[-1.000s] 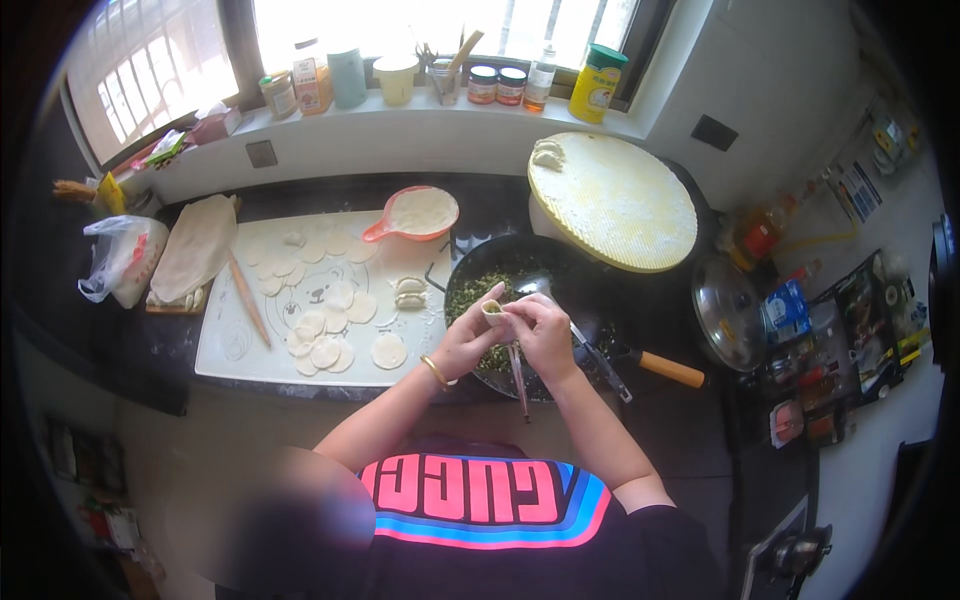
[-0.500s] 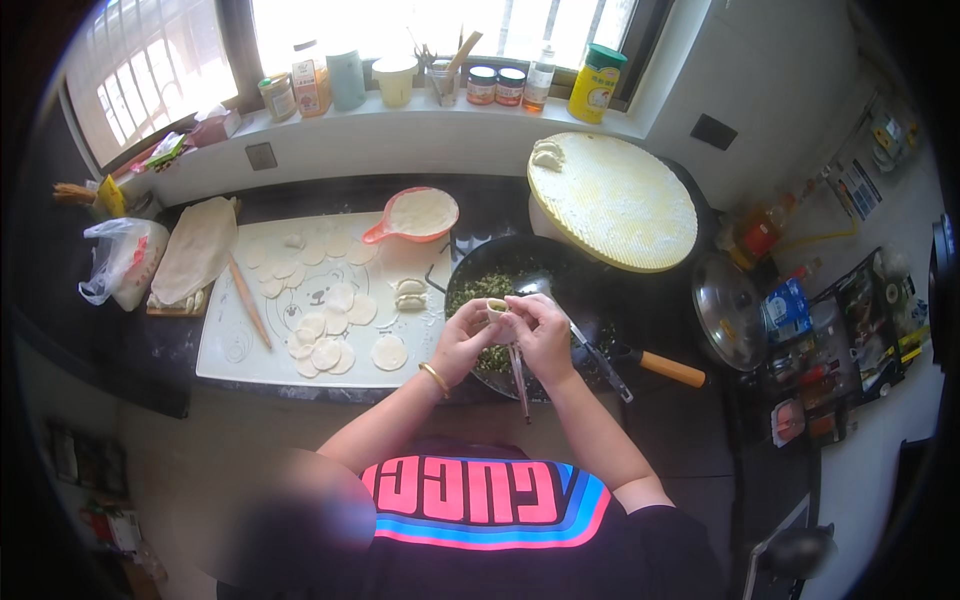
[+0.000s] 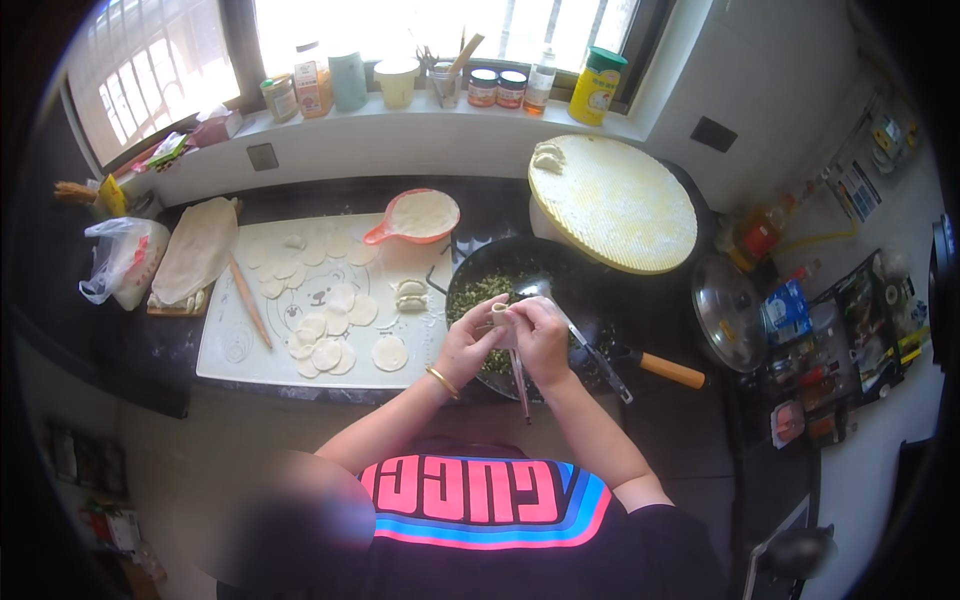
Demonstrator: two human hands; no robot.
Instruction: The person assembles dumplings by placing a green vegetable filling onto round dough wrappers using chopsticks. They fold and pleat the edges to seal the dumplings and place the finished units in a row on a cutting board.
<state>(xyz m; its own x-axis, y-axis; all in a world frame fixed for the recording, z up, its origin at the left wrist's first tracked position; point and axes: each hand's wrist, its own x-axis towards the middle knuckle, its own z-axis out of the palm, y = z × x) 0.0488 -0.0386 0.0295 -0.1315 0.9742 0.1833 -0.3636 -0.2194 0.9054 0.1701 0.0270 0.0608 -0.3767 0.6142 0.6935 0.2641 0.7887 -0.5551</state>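
Note:
Over the near side of a dark wok (image 3: 462, 265), my left hand (image 3: 467, 345) and my right hand (image 3: 540, 345) pinch a small dumpling (image 3: 499, 314) between their fingertips. Its wrapper is folded up and partly hidden by my fingers. Chopped green filling (image 3: 480, 290) lies in the wok below. A metal ladle (image 3: 570, 325) rests in it, and tongs or similar thin metal utensils (image 3: 520, 385) lean on the near rim. Left of the wok, finished dumplings (image 3: 411, 295) sit on a pale mat (image 3: 225, 350) near several round wrappers (image 3: 325, 353).
A rolling pin (image 3: 250, 305) and a dough sheet (image 3: 197, 245) lie at the left. An orange-handled bowl of flour (image 3: 425, 215) stands behind the mat. At the back right is a round floured tray (image 3: 620, 210) with dumplings at its edge. A glass lid (image 3: 735, 310) stands farther right.
My fingers have shifted slightly along the dumpling's edge, and its wrapper looks more drawn together. Both hands stay over the wok.

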